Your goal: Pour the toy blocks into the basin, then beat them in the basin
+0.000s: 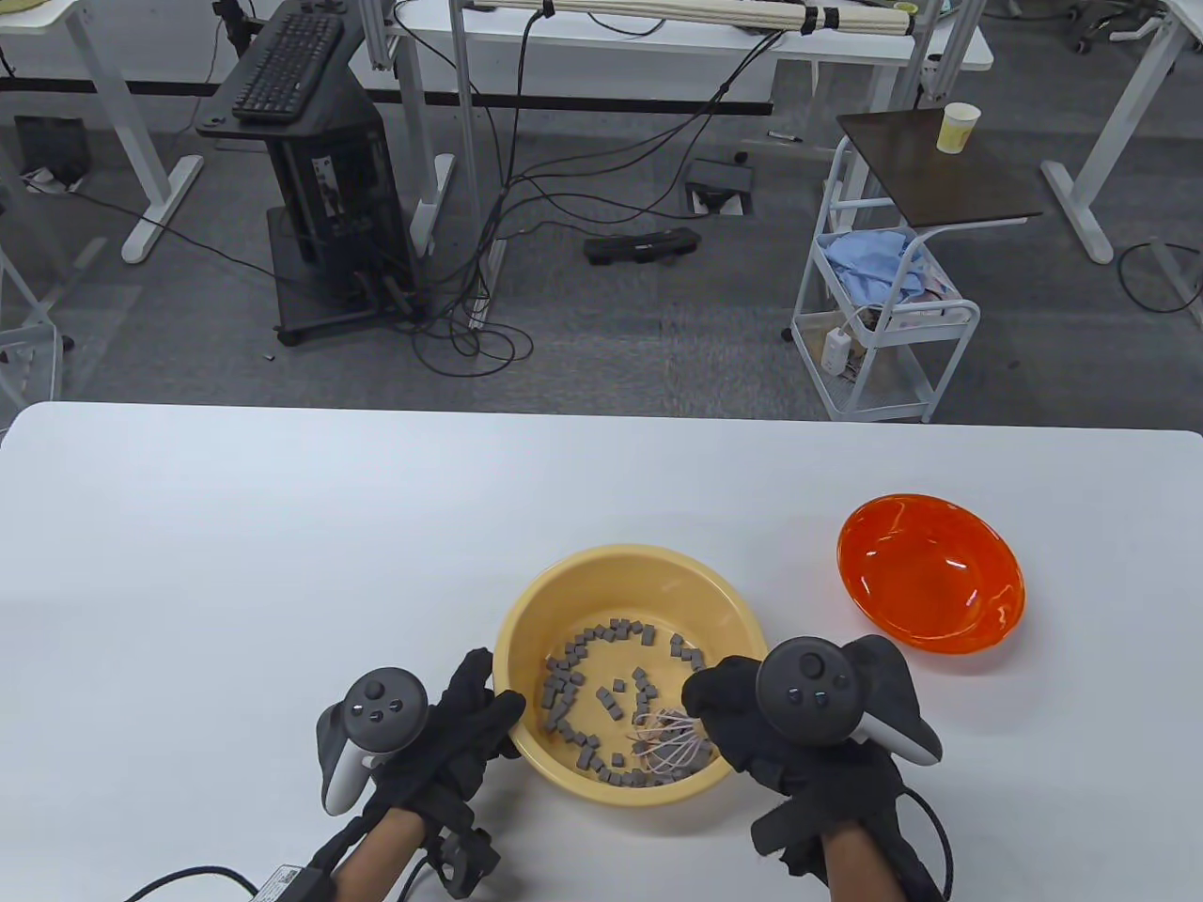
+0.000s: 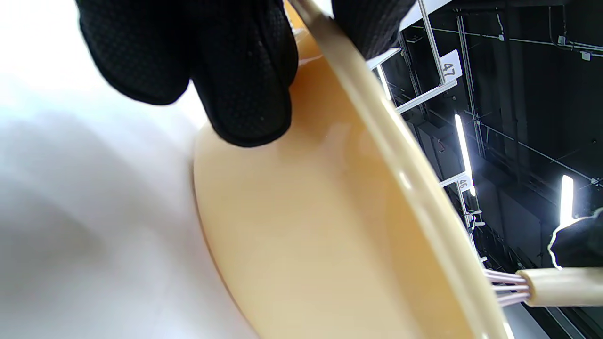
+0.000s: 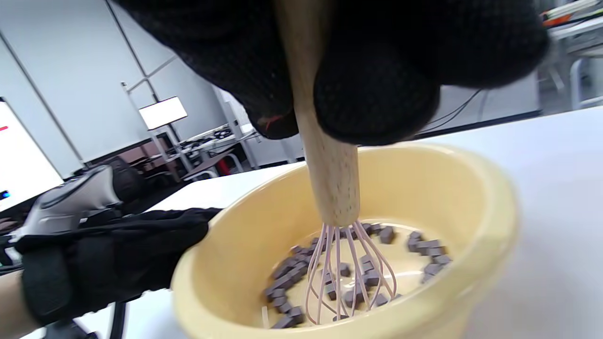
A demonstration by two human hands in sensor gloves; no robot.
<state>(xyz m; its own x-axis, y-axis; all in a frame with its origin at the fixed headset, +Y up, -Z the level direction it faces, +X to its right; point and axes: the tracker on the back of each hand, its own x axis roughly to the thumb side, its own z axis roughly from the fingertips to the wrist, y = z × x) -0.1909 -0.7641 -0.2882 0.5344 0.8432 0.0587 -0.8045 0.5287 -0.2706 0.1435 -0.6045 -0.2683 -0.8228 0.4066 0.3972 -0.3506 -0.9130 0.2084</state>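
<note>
Yellow basin (image 1: 526, 629) on white bench (image 1: 235, 564), near the front edge, between both hands. Grey toy blocks (image 1: 601, 695) scattered over its floor, thickest in an arc along the left and near wall (a few loose in the middle).

Left hand (image 1: 460, 723) against the basin's left side: fingers (image 2: 245, 89) laid on the outer wall just below the rim, thumb over the rim edge to the inside, so clamped on the rim. Tracker strapped to its back, cable trailing off toward the bench front.

Right hand (image 1: 799, 733) at the basin's right near side, fingers (image 3: 372, 94) curled tight around the pale wooden handle of a whisk (image 3: 332, 179). Handle nearly upright in the right wrist view, tilted slightly. Pink wire loops (image 1: 663, 742) down inside the basin among the blocks, at the near-right part of the floor; contact with the floor itself not resolvable. Handle end and wire roots also visible at the lower right of the left wrist view, just beyond the rim.

Orange bowl (image 1: 930, 573) to the right of the basin and farther back, apart from it, upright, translucent, nothing seen inside.

Beyond the bench: grey floor with cables, a black stand carrying a keyboard (image 1: 287, 66), a white trolley (image 1: 879, 319) with blue cloth, a dark side table with a paper cup (image 1: 957, 127).
</note>
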